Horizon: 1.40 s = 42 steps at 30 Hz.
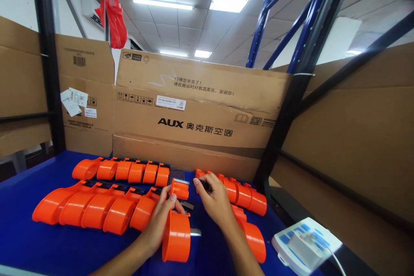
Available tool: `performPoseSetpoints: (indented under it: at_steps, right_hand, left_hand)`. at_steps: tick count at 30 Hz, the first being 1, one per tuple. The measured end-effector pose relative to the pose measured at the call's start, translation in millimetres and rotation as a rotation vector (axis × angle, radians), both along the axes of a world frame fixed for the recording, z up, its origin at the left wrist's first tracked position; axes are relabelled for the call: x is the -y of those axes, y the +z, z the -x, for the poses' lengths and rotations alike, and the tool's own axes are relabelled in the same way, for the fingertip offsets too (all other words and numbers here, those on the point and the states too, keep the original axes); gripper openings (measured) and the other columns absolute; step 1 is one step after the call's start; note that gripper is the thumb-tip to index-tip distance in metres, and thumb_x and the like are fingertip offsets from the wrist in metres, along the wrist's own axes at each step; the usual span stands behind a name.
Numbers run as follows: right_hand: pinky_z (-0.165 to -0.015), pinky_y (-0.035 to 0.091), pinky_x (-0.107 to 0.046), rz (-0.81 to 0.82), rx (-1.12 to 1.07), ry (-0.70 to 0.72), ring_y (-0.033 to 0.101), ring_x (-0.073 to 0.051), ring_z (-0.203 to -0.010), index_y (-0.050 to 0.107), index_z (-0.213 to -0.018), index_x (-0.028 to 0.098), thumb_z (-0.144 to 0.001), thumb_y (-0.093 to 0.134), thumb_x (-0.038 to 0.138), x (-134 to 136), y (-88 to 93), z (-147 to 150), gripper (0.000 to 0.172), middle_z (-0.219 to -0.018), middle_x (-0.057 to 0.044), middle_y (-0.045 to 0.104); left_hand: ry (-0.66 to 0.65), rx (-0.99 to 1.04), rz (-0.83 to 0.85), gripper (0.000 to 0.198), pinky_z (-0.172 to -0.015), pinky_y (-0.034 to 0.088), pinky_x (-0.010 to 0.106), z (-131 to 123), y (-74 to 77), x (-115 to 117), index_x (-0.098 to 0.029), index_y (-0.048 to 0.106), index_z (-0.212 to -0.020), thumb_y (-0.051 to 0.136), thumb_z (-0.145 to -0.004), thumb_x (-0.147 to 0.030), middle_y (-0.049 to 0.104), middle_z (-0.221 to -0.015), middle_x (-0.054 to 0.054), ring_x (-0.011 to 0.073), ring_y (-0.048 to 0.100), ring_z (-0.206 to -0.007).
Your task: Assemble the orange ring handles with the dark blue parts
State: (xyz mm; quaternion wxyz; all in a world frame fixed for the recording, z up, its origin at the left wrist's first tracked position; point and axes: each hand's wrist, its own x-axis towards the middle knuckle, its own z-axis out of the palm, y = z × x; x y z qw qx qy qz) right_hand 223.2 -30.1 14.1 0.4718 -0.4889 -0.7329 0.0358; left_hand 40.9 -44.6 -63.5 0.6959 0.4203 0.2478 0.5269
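My left hand (157, 220) is closed around an orange plastic tape dispenser (176, 238), with its wide ring hanging below my fingers. At its upper end, a toothed metal blade (181, 181) points up and to the right. My right hand (214, 196) is a short distance to the right, fingers pinched on a small black part (204, 184), mostly hidden by the fingers. Between and below the hands, metal strips (186, 205) show on the blue table. Several more orange dispensers (93, 209) lie in rows at the left, beside my left forearm.
Other orange dispensers (244, 195) stand at the right, partly behind my right arm. A white power strip (305, 246) with a plugged-in charger and cable sits at the right edge. Cardboard panels (200, 112) wall the back of the blue table (19, 241); dark rack posts (280, 151) rise at the sides.
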Motion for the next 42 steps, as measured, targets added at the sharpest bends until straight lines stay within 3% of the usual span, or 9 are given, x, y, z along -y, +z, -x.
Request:
performPoseSetpoints:
  at_steps: [7, 12, 17, 21, 24, 26, 32, 36, 42]
  right_hand:
    - [-0.069, 0.046, -0.033, -0.057, 0.028, 0.076, 0.057, -0.022, -0.077, 0.071, -0.092, 0.023, -0.089, 0.069, 0.047, 9, -3.9, 13, 0.024, -0.084, -0.006, 0.060]
    - [-0.063, 0.045, -0.030, -0.065, 0.012, 0.160, 0.055, -0.019, -0.069, 0.072, -0.106, 0.024, -0.093, 0.064, 0.039, 7, -9.3, 14, 0.021, -0.078, -0.003, 0.058]
    - [-0.061, 0.045, -0.029, -0.012, -0.020, 0.231, 0.057, -0.018, -0.067, 0.072, -0.105, 0.024, -0.095, 0.061, 0.035, 8, -11.0, 17, 0.019, -0.076, -0.003, 0.061]
    - [-0.066, 0.047, -0.029, 0.044, -0.047, 0.282, 0.061, -0.019, -0.073, 0.071, -0.104, 0.023, -0.095, 0.060, 0.035, 13, -7.1, 16, 0.019, -0.082, -0.004, 0.065]
    - [-0.073, 0.050, -0.030, 0.106, -0.094, 0.339, 0.065, -0.020, -0.083, 0.067, -0.114, 0.023, -0.098, 0.054, 0.036, 15, -1.6, 10, 0.024, -0.093, -0.005, 0.069]
    - [-0.074, 0.050, -0.031, 0.136, -0.098, 0.295, 0.065, -0.020, -0.085, 0.065, -0.116, 0.023, -0.098, 0.050, 0.034, 14, 2.4, 2, 0.025, -0.096, -0.006, 0.070]
    - [-0.081, 0.044, -0.036, 0.248, 0.411, 0.023, 0.060, -0.025, -0.089, 0.072, -0.090, 0.022, -0.078, 0.064, 0.019, 14, 5.6, -20, 0.014, -0.090, -0.006, 0.069]
    - [-0.086, 0.040, -0.038, 0.358, 0.628, -0.002, 0.059, -0.028, -0.097, 0.077, -0.091, 0.025, -0.074, 0.071, 0.024, 19, 0.2, -17, 0.019, -0.096, -0.007, 0.068]
    - [-0.087, 0.037, -0.036, 0.407, 0.749, 0.048, 0.058, -0.027, -0.101, 0.079, -0.088, 0.027, -0.078, 0.066, 0.019, 19, -1.7, -4, 0.019, -0.099, -0.007, 0.069]
  left_hand:
    - [0.011, -0.041, -0.062, 0.064, -0.061, 0.047, 0.027, -1, 3.1, 4, -0.025, 0.040, -0.135, 0.063, -0.086, -0.059, 0.068, -0.074, -0.002, 0.0161, 0.061, -0.059]
    - [0.033, -0.027, -0.061, 0.059, -0.060, 0.048, 0.027, 0, 4.8, 3, -0.023, 0.044, -0.128, 0.063, -0.085, -0.059, 0.067, -0.073, -0.002, 0.0161, 0.061, -0.058]
    - [0.012, -0.014, -0.030, 0.055, -0.057, 0.052, 0.029, 1, 6.4, 5, -0.025, 0.043, -0.125, 0.064, -0.084, -0.056, 0.070, -0.080, 0.000, 0.0183, 0.067, -0.056]
    - [-0.053, 0.005, 0.005, 0.051, -0.056, 0.056, 0.034, 2, 7.9, 9, -0.028, 0.040, -0.124, 0.065, -0.083, -0.047, 0.069, -0.082, 0.000, 0.0242, 0.072, -0.059]
    - [-0.070, 0.027, 0.039, 0.051, -0.056, 0.058, 0.035, 2, 11.7, 12, -0.029, 0.038, -0.124, 0.065, -0.083, -0.038, 0.068, -0.078, -0.002, 0.0257, 0.074, -0.060]
    - [-0.078, 0.032, 0.059, 0.047, -0.054, 0.058, 0.033, 2, 15.1, 14, -0.028, 0.040, -0.121, 0.065, -0.082, -0.036, 0.067, -0.076, -0.003, 0.0254, 0.073, -0.059]
    - [-0.086, 0.056, 0.072, 0.038, -0.054, 0.058, 0.033, 2, 17.0, 14, -0.027, 0.042, -0.112, 0.065, -0.083, -0.035, 0.067, -0.076, -0.003, 0.0259, 0.074, -0.061]
    - [-0.083, 0.071, 0.062, 0.037, -0.057, 0.059, 0.035, 3, 15.1, 15, -0.027, 0.042, -0.111, 0.065, -0.084, -0.035, 0.067, -0.076, -0.003, 0.0263, 0.075, -0.063]
    - [-0.087, 0.057, 0.041, 0.040, -0.057, 0.059, 0.035, 2, 19.1, 19, -0.027, 0.040, -0.117, 0.064, -0.085, -0.035, 0.068, -0.076, -0.003, 0.0254, 0.074, -0.061]
